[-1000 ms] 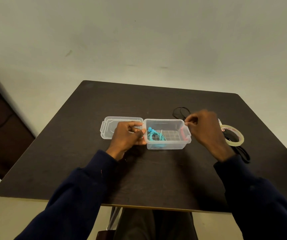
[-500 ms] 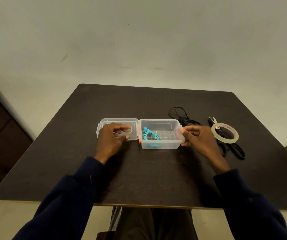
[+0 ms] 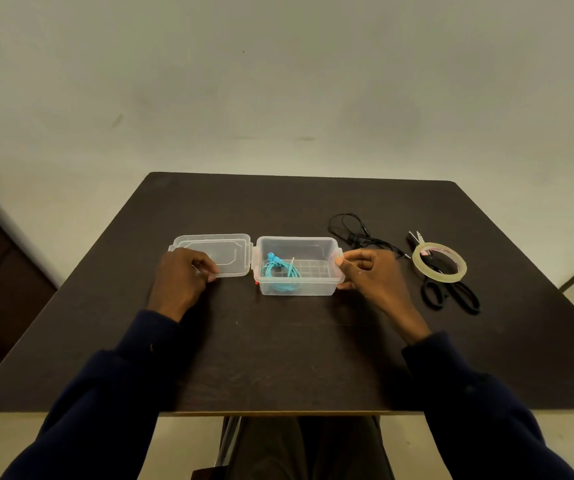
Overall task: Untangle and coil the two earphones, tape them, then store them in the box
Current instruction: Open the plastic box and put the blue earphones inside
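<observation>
A clear plastic box [image 3: 334, 271] stands open in the middle of the dark table. Its hinged lid [image 3: 224, 249] lies flat to the left. A coiled blue earphone [image 3: 280, 273] lies in the box's left half. A black earphone [image 3: 356, 233] lies loose on the table behind the box's right end. My left hand [image 3: 183, 280] rests on the lid's front edge with curled fingers pinching it. My right hand [image 3: 373, 277] is at the box's right end, thumb and a finger touching the rim tab.
A roll of clear tape [image 3: 439, 264] lies on top of black scissors [image 3: 451, 294] to the right of my right hand. The table's [image 3: 278, 358] front edge is near my body. A dark wooden piece stands at the far left.
My left hand has shifted from the box's left end onto the opened lid. My right hand has dropped lower at the box's right end, uncovering the black earphone and scissors.
</observation>
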